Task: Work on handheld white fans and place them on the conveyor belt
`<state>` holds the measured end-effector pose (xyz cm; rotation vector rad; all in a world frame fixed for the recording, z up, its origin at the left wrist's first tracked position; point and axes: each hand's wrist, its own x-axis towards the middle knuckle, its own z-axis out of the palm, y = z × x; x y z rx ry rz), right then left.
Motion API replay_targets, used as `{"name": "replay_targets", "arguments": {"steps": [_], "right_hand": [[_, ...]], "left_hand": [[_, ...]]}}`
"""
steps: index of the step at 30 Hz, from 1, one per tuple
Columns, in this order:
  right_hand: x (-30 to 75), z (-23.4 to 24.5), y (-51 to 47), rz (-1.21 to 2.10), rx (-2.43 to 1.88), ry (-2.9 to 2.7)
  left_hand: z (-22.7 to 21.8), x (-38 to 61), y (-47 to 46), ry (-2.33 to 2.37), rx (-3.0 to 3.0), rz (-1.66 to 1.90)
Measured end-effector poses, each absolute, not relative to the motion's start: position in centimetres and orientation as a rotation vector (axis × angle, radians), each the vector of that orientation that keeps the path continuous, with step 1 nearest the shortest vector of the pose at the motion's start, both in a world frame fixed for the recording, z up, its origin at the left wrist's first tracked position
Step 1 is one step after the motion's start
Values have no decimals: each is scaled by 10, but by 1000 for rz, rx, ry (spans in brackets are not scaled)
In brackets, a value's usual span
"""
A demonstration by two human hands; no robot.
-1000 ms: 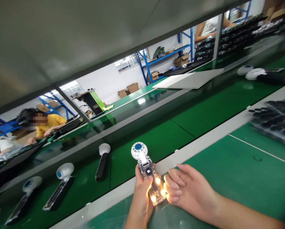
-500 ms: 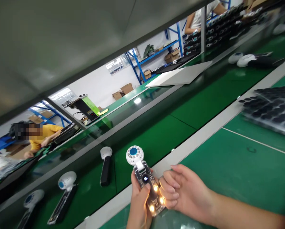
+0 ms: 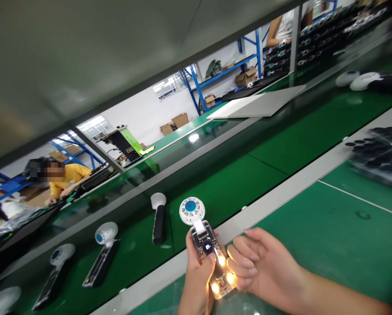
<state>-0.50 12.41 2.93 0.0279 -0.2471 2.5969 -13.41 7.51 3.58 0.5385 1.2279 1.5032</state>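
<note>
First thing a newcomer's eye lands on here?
Probably the handheld fan at lower centre, held in the left hand, its lower end glowing with three warm lights. Next, the green belt slanting across the view, with similar units lying on it at left.

White board (image 3: 258, 105), blue shelving (image 3: 257, 49) behind

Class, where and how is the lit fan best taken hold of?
Probably by the handle, from the left side, as the left hand holds it: it is long and slim, while the round head at the far end is slotted.
</note>
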Motion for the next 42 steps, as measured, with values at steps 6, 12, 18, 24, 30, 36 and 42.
{"name": "replay_targets", "arguments": {"steps": [6,12,18,24,30,36,42], "right_hand": [[-5,28,123,2603,-10,-262],[-6,29,125,2598,-29,-302],[-8,30,129,2582,-41,-321],[-5,30,126,2530,-126,-433],[-7,24,128,2222,-323,-646],[-15,18,123,2065,-584,-909],[-13,21,115,1857,-794,-1433]], "left_hand": [[32,-136,75,1186,578,1487],[33,-136,76,1275,592,1459],[31,-136,76,1242,533,1471],[29,-135,76,1248,562,1485],[29,-133,78,1108,579,1484],[34,-132,75,1020,533,1523],[32,-135,75,932,427,1623]]}}
